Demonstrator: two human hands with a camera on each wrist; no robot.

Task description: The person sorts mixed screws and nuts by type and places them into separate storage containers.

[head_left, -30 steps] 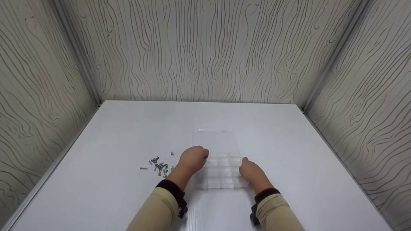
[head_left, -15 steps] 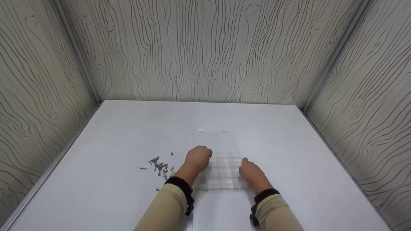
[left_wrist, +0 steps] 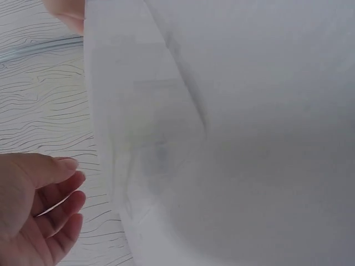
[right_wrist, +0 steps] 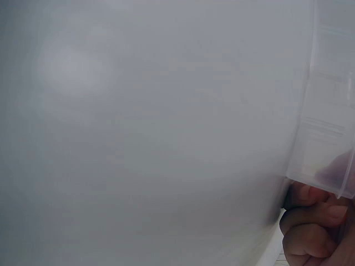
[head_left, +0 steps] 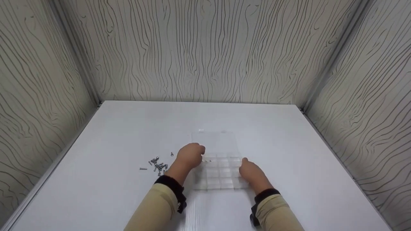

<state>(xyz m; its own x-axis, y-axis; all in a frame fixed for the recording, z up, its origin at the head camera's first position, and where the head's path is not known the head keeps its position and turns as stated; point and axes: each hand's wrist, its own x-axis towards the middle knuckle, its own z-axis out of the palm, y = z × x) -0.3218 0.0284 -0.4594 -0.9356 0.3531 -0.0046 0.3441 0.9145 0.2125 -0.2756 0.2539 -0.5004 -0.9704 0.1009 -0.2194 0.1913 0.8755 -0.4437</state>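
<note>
A clear plastic compartment box (head_left: 220, 189) lies on the white table, its transparent lid (head_left: 214, 141) folded back flat behind it. My left hand (head_left: 190, 156) is over the box's far left corner. In the left wrist view that hand (left_wrist: 39, 205) has loosely bent fingers, with nothing visible between thumb and fingers. A few tiny metal pieces (head_left: 208, 160) show in a far-left compartment beside it. My right hand (head_left: 252, 173) grips the box's right side; the right wrist view shows its curled fingers (right_wrist: 310, 230) at the box corner. Bolts (head_left: 159, 166) lie scattered left of the box.
One bolt (head_left: 143, 168) sits apart at the pile's left, and a small fastener (head_left: 172, 154) lies nearer the left hand. The left forearm covers part of the pile. Wood-patterned panels (head_left: 199, 51) enclose the back and sides of the table (head_left: 289, 138).
My left hand moved slightly right over the box, then back left. Tiny metal pieces now show in a far-left compartment. The right hand has stayed put.
</note>
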